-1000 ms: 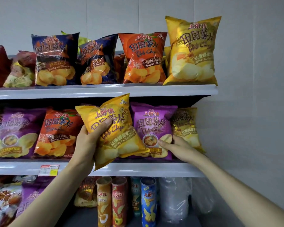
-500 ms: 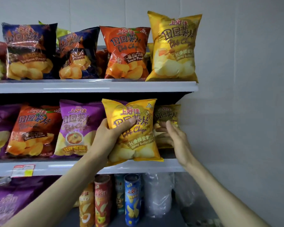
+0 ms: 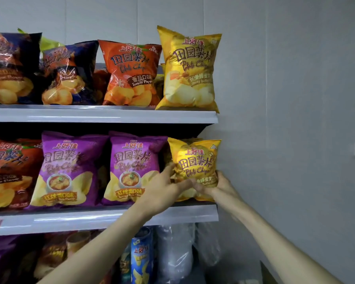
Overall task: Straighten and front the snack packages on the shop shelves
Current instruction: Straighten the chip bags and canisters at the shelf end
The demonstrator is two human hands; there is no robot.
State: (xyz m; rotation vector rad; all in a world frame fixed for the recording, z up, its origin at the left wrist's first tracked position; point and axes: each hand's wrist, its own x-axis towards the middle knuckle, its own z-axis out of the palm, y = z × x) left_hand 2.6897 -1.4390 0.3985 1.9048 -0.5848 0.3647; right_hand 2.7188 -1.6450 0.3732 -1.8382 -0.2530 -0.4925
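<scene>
A yellow honey-butter chip bag [image 3: 195, 160] stands upright at the right end of the middle shelf [image 3: 103, 219]. My left hand [image 3: 164, 191] grips its lower left side, thumb across the front. My right hand [image 3: 217, 187] holds its lower right corner from the side. To its left stand two purple chip bags [image 3: 131, 167] [image 3: 70, 169], both facing forward, and an orange tomato bag [image 3: 10, 171] at the left edge. Another yellow bag is mostly hidden behind the one I hold.
The top shelf [image 3: 111, 116] carries a yellow bag [image 3: 190, 68], an orange bag [image 3: 131, 72] and dark blue bags [image 3: 68, 74]. Below, chip canisters [image 3: 140, 257] and clear plastic wrap [image 3: 174, 253] stand. A grey wall [image 3: 285, 119] closes the right side.
The yellow bag has moved right from mid-shelf to the shelf's right end, in front of the other yellow bag. My right hand has come onto its lower right corner.
</scene>
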